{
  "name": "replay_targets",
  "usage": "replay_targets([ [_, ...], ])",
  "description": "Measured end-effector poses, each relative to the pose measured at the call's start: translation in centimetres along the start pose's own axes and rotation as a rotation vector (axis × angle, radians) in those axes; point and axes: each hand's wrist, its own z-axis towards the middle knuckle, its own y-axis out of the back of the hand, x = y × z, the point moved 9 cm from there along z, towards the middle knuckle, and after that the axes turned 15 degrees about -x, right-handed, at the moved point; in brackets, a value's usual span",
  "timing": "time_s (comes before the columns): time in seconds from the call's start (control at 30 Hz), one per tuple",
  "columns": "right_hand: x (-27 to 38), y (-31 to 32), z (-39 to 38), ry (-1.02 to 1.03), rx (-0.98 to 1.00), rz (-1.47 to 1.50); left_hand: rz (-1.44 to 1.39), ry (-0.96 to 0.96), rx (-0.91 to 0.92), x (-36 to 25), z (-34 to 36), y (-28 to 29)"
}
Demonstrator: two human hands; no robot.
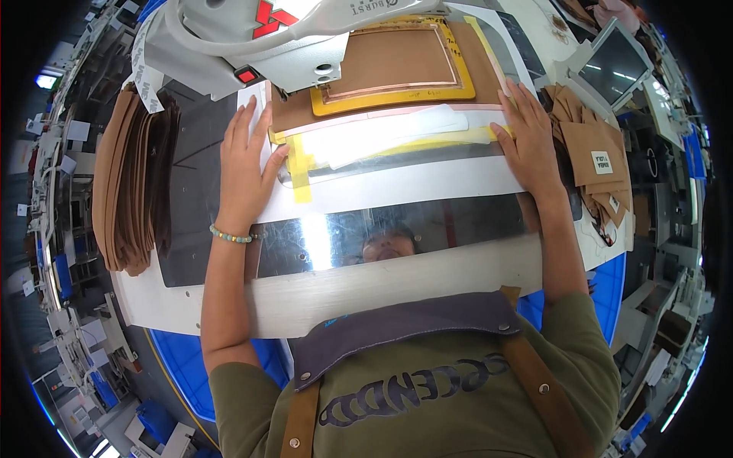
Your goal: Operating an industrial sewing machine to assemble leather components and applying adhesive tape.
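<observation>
My left hand lies flat with fingers stretched forward on the left edge of a white-and-clear sheet edged with yellow tape. My right hand rests on the sheet's right edge, its fingers spread. Between them, a brown fabric piece lies on the sheet under a yellow-rimmed clamp frame. Strips of yellow tape cross the sheet near my left thumb. Above my left hand hangs the white head of a sewing machine, which hides the far left part of the frame.
A stack of folded brown fabric pieces stands at the left. More brown pieces with a white label lie at the right, below a small screen. A shiny metal plate covers the table's near side. Blue bins sit below.
</observation>
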Motion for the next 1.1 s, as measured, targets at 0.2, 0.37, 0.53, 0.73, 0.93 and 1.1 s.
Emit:
replay_targets([
  [0.2,0.1,-0.4,-0.3,0.017,0.073,0.103,0.123,-0.095,0.151,-0.2,-0.5,-0.8],
  [0.37,0.0,-0.5,-0.4,0.028,0.036,0.094,0.057,-0.095,0.14,-0.4,-0.5,-0.7],
  [0.53,-0.1,-0.5,-0.7,0.065,-0.009,0.088,0.083,-0.094,0.169,-0.1,-0.6,-1.3],
  [0.73,0.2,0.3,-0.2,0.04,-0.019,0.114,0.037,-0.086,0.162,0.0,-0.7,-1.0],
  [0.93,-6.8,10.0,0.9,-0.133,-0.264,0.038,-0.335,-0.029,0.038,-4.3,1.9,4.4],
  [1.1,-17.3,13.8,-2.4,-0.547,0.144,-0.003,-1.072,-0.194,-0.037,-12.6,3.5,12.2],
])
